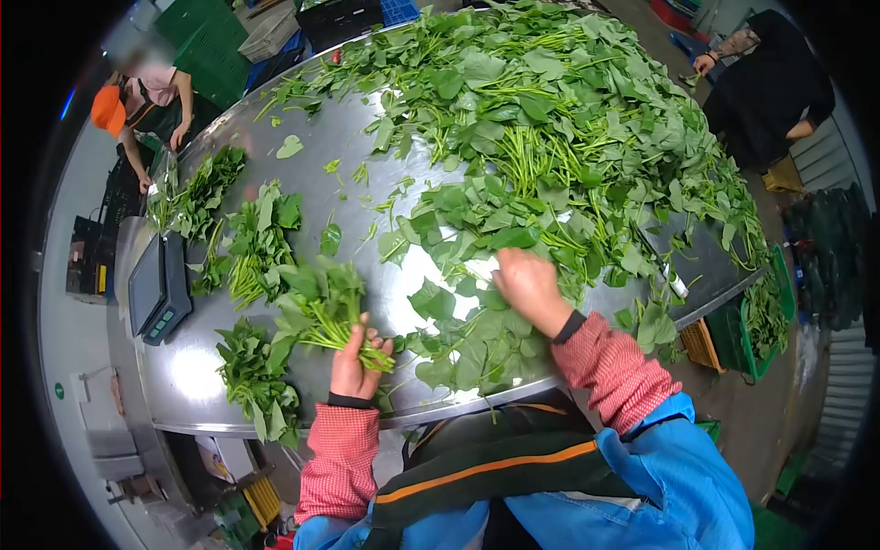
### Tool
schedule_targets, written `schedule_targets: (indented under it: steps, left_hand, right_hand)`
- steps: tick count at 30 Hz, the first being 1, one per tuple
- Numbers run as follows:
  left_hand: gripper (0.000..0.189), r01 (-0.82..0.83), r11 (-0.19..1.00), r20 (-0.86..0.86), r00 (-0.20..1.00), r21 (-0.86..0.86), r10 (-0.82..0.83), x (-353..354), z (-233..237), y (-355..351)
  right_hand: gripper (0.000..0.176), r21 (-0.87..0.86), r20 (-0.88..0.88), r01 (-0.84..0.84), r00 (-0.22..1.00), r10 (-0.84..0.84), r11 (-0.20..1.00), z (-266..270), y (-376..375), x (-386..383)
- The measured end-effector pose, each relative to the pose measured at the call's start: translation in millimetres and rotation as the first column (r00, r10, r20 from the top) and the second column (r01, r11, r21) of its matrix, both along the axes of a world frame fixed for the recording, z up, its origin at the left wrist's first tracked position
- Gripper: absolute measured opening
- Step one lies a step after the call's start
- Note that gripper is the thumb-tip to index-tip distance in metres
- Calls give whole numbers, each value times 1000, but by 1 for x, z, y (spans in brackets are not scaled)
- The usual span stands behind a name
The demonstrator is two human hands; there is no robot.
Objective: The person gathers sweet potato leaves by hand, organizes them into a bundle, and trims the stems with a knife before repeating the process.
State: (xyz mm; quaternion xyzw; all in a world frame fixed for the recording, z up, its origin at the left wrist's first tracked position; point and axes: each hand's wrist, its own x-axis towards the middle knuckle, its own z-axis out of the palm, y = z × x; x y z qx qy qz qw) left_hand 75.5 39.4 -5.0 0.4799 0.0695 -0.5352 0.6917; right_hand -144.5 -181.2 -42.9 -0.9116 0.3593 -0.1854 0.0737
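Note:
My left hand (357, 360) is closed round the stems of a bunch of leafy greens (321, 302), whose leaves point up and to the left over the metal table (197, 371). At the edge of the large heap of greens (559, 137), my right hand (529, 282) has its fingers curled down among leaves; whatever it grips is hidden. Loose leafy stems (481, 344) lie between my hands. Left of my left hand rest separate bunches, one near the front edge (257, 380) and another farther back (261, 238).
A dark scale (160, 289) stands at the table's left end. Behind it, a person in an orange cap (108, 110) handles greens. Another person in black (770, 87) stands at the back right. Green crates (206, 46) are stacked back left; a green basket (765, 321) sits right.

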Motion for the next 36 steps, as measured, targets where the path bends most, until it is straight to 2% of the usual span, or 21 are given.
schedule_targets:
  steps: [1,4,5,6,7,8,9,12,15,17,19,20,22,25,27,28,29,30,32,33,36]
  left_hand:
    - [26,5,1000,-11,1000,-5,-5,-3,-4,-6]
    - [19,125,992,-240,962,-34,-129,-11,-19,-14]
    - [16,118,991,-266,955,-67,-132,-14,-18,-16]
    - [15,102,992,-211,971,-76,-116,-17,-14,-19]
    - [14,85,993,-155,983,-86,-98,-20,-6,-22]
    - [14,66,994,-102,992,-90,-75,-22,0,-21]
    - [14,75,989,-64,994,-126,-83,-23,3,-22]
    - [14,40,998,37,999,-47,-38,-41,18,-34]
    - [19,55,995,137,990,-83,-43,-58,16,-42]
    - [17,49,998,239,970,-47,-37,-68,12,-44]
    - [17,132,988,279,954,-76,-106,-65,-6,-38]
    - [17,176,980,299,944,-90,-142,-65,-11,-35]
    - [16,115,990,245,965,-78,-93,-69,-13,-32]
    - [17,65,997,94,994,-38,-61,-63,-3,-32]
    - [19,76,996,-41,996,-48,-78,-55,0,-27]
    - [20,116,992,-40,992,-55,-118,-56,-1,-26]
    - [22,159,985,-38,986,-63,-161,-57,-2,-25]
    - [23,202,977,-35,978,-71,-205,-58,-3,-24]
    - [24,205,973,-1,979,-106,-206,-65,-5,-26]
    - [24,186,978,0,982,-98,-187,-67,-5,-27]
    - [20,99,993,-6,995,-56,-100,-57,-14,-24]
  right_hand:
    - [5,-54,-151,45,987,-53,998,-4,-8,-4]
    - [6,-92,-176,-8,984,-8,996,-8,-22,-13]
    - [8,-15,-46,12,999,-13,1000,7,-23,-14]
    - [9,440,141,42,983,-115,897,24,-25,-15]
    - [10,796,256,-36,925,-282,604,50,-25,-15]
    - [11,963,262,-194,842,-472,189,62,-23,-16]
    - [13,947,314,-306,819,-480,97,57,-16,-20]
    - [14,850,499,-379,803,-327,366,19,32,-3]
    - [15,747,375,-222,919,-122,627,43,66,14]
    - [15,554,327,-212,945,24,805,52,83,22]
    - [17,326,262,-231,954,147,917,51,92,26]
    - [19,270,259,-256,948,186,928,49,95,27]
    - [22,158,252,-304,932,260,939,49,98,30]
    - [29,431,237,-204,965,108,879,62,101,28]
    - [34,698,228,-115,971,-67,707,58,84,29]
    - [36,806,202,-76,968,-152,587,53,76,30]
    - [37,816,272,-152,952,-139,558,31,74,37]
    - [35,854,349,-236,921,-175,465,13,77,37]
    - [32,870,478,-411,837,-266,272,23,85,51]
    - [24,881,349,-234,908,-231,410,31,87,48]
    - [17,499,442,-308,894,68,810,56,96,33]
